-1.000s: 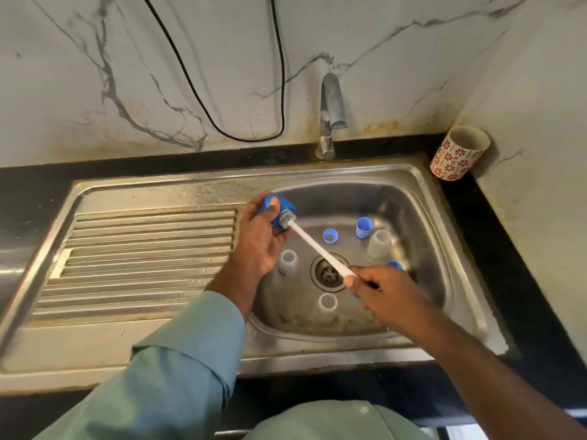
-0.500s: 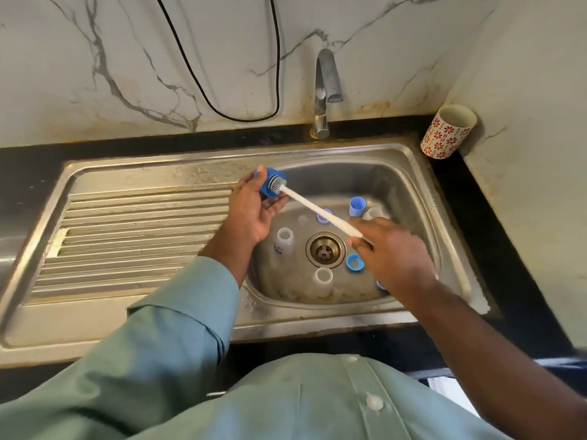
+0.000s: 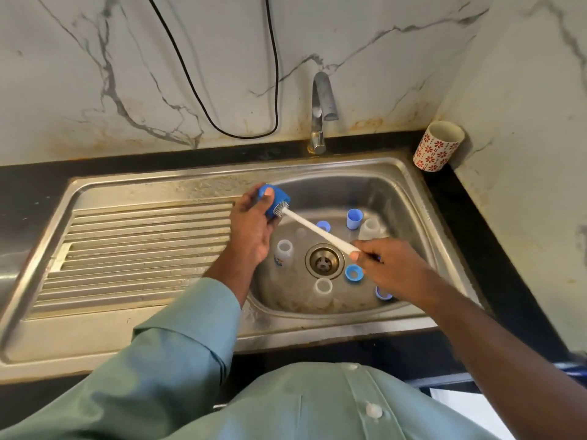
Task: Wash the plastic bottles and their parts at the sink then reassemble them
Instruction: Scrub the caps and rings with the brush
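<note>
Blue cap sits gripped in your left hand above the sink; right hand pinches the brush. Wet plastic may slip; hard scrubbing could dislodge it.

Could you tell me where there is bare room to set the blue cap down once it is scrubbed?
The ribbed steel draining board left of the basin lies bare. So does the basin's back slope under the curved metal tap. Around the round drain, clear plastic bottles and blue caps crowd the floor.
</note>
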Demonstrator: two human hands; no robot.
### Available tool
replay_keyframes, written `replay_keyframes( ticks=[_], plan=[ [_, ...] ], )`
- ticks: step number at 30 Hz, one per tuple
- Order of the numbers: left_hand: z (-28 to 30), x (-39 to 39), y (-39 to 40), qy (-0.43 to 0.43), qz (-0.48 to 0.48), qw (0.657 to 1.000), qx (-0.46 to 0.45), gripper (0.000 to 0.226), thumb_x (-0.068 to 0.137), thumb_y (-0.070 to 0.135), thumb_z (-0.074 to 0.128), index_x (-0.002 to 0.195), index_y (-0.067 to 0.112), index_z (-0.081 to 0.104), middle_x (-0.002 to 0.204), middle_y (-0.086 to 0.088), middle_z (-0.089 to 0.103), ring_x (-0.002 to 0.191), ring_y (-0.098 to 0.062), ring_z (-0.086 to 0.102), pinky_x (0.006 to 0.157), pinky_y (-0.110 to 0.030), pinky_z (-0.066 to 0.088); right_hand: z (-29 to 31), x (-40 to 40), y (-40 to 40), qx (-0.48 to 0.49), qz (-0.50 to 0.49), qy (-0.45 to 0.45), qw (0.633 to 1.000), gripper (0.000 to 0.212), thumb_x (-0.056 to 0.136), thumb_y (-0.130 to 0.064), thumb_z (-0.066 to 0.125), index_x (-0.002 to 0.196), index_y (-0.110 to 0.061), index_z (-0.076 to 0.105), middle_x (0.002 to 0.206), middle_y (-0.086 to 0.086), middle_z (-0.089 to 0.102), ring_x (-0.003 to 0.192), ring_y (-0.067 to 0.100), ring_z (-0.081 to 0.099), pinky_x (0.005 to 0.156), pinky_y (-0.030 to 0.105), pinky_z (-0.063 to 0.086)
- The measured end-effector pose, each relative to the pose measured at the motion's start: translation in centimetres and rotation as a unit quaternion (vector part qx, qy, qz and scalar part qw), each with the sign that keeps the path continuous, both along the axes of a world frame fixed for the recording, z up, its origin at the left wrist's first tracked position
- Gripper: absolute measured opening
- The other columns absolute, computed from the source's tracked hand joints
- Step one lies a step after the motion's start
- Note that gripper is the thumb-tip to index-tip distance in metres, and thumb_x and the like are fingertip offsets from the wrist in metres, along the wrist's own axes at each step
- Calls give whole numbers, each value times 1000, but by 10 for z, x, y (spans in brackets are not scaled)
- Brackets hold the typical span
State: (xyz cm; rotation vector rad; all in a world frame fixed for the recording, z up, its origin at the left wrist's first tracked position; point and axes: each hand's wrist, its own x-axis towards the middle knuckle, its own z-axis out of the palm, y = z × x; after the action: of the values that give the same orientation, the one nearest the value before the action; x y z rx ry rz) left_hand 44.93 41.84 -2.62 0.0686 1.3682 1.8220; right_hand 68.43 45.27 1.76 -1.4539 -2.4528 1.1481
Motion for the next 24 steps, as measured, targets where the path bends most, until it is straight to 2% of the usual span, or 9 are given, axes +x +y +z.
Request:
replay_keyframes(
  ticks=[2,5,7,10,14,16,18,21,24],
  plan=[
    [6,-3,2,4,-7,1000,12,23,91,8,68,112,20,67,126,-12,64,110,-28,67,76,-35,61,-6,-2,-3,-35,-41,30,998,20,98,-30,56,109,-25,71,68,0,61,51,7,46,53,26,41],
    [9,-9,1,-13,-4,1000,21,24,95,6,62,116,17,65,125,-11,62,104,-26,67,69,-31,60,-9,-4,-11,-24,3,1,1000,21,97,-31,57,95,-20,74,78,7,68,53,8,48,53,26,43],
    [6,-12,-3,-34,3,999,29,27,95,8,61,121,17,62,127,-13,61,104,-27,67,70,-32,60,-5,-6,-4,-40,-18,15,999,19,96,-30,59,97,-20,74,82,9,70,55,10,53,54,28,47],
    [0,-13,-3,-43,14,999,22,30,95,7,62,124,16,60,128,-13,61,111,-29,66,78,-37,60,-8,-2,-2,-53,-37,27,998,20,97,-30,59,110,-23,72,69,-1,64,50,6,53,50,27,47],
    [-9,-15,1,-50,34,998,21,27,98,8,58,124,14,60,124,-13,62,104,-27,66,85,-41,58,-17,-2,-5,-68,5,8,998,25,97,-31,56,93,-13,73,64,0,56,46,3,42,48,22,39],
    [-7,-15,4,-51,20,998,22,27,99,11,57,125,16,59,122,-14,64,105,-29,67,85,-40,58,-18,-6,1,-108,-51,57,991,19,98,-28,56,91,-21,72,65,0,56,41,1,42,46,18,37],
    [-4,-14,8,-45,12,999,17,31,97,10,59,127,15,60,122,-13,64,108,-30,67,83,-39,59,-20,-8,1,-94,-56,44,993,20,98,-29,56,86,-26,71,58,-6,53,39,1,40,44,15,35],
    [-5,-12,8,-50,23,998,9,33,96,7,59,129,14,61,125,-12,62,104,-27,67,85,-39,59,-19,-7,0,-62,-3,-8,998,26,97,-33,56,95,-13,73,68,1,63,42,3,38,43,13,32],
    [-8,-13,5,-56,-5,998,-2,32,97,9,58,129,15,61,123,-13,64,103,-27,67,85,-39,57,-17,-8,6,-120,-44,38,991,24,98,-29,56,105,-14,73,74,9,63,46,3,41,46,17,36]
  ],
)
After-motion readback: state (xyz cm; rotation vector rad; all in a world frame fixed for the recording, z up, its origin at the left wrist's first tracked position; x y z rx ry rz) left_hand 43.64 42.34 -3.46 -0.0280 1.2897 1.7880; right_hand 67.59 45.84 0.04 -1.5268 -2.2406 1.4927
